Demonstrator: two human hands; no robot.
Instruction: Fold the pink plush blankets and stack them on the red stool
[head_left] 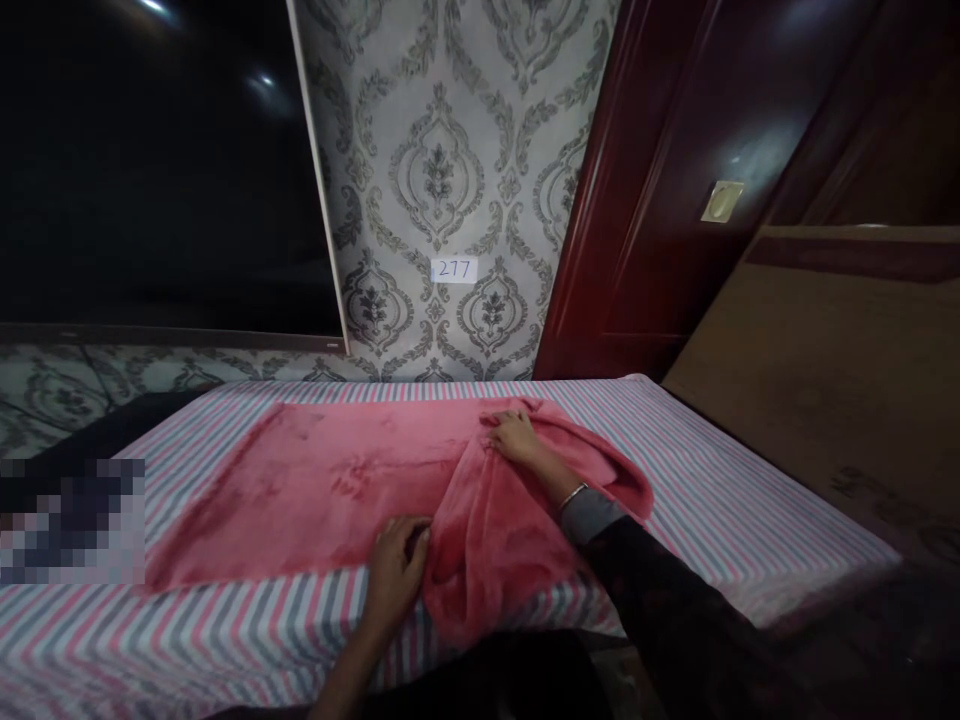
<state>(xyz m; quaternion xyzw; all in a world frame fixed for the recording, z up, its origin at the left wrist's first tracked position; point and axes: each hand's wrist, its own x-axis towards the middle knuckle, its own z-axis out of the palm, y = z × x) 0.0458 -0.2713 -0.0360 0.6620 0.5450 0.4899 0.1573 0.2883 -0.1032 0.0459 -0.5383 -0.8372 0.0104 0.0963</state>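
A pink plush blanket (300, 490) lies on a table, its left part spread flat and its right part bunched into folds. My right hand (514, 437) is closed on gathered blanket near the far edge, and a bracelet shows at that wrist. Lower and to the left, my left hand (397, 560) is at the near edge, fingers curled, with thumb and forefinger closed at a fold of the blanket. The exact grip of its fingertips is partly hidden. Some of the bunched part hangs over the table's front edge between my arms.
A striped cloth (720, 480) covers the table under the blanket. A large cardboard box (832, 370) stands at the right. Behind are a patterned wall with a paper label (454, 269) reading 277, a dark screen (165, 180) and a red-brown wooden panel (645, 200).
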